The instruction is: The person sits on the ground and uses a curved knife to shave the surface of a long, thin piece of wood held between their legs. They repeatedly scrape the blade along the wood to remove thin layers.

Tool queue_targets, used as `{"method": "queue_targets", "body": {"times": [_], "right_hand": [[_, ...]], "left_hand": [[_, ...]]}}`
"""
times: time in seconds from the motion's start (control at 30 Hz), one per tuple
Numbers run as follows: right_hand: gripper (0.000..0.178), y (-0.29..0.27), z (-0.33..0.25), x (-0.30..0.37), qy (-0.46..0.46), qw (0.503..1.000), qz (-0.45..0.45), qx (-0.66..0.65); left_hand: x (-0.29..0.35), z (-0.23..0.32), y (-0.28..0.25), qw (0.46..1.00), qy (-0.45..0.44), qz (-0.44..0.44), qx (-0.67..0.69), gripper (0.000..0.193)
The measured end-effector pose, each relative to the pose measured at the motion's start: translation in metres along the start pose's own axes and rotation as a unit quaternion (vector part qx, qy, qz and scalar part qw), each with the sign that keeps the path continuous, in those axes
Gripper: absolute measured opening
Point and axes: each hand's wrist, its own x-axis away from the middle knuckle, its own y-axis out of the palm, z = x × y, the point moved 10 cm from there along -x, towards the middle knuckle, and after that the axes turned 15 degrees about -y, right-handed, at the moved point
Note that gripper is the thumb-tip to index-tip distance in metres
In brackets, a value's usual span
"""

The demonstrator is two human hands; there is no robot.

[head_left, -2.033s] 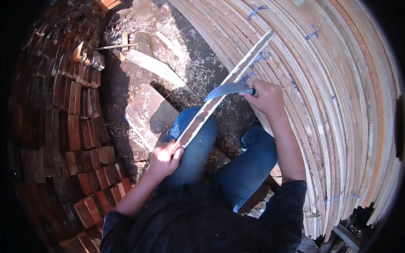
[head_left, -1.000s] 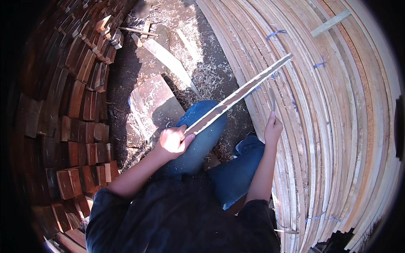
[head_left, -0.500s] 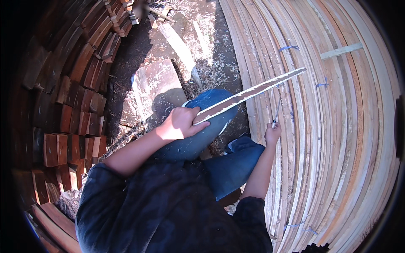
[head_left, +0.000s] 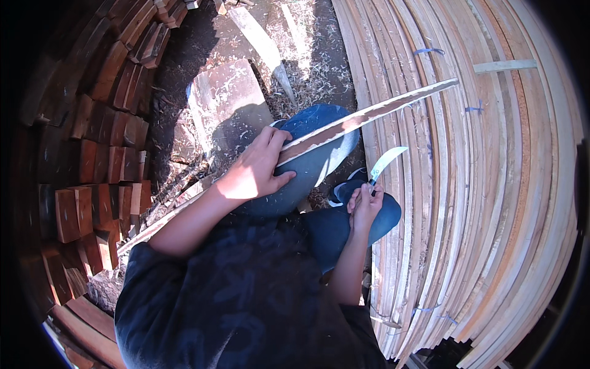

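A long narrow wooden strip (head_left: 369,115) with brown bark along its face and pale edges slants across my raised left knee. My left hand (head_left: 258,165) lies over it with the fingers curled across its far edge and the thumb standing away. Behind that hand, a pale length of wood shows beneath my left forearm, running toward the lower left. In my right hand (head_left: 365,206) is a curved-blade knife (head_left: 387,161), its shiny blade pointing up and away. The fingers wrap its dark handle near my right knee, and the blade is apart from the strip.
Long pale boards (head_left: 448,215), with bits of blue strapping (head_left: 428,51), fill the right side. Stacked reddish-brown timber blocks (head_left: 75,215) rise at left. A wide wooden slab (head_left: 233,92) and a pale offcut (head_left: 261,40) lie on shaving-strewn ground ahead.
My right hand has drawn back leftward from the boards and turned, bringing the knife's blade into broad view. My left thumb has lifted away from the strip. The strip's far end sits slightly higher.
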Motion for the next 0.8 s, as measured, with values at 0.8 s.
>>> {"method": "queue_targets", "body": {"times": [0.8], "right_hand": [[0.030,0.046,-0.121,0.009,-0.202,0.965,-0.114,0.125]], "left_hand": [[0.049,-0.091,0.019,0.978,-0.142,-0.148,-0.047,0.023]]}}
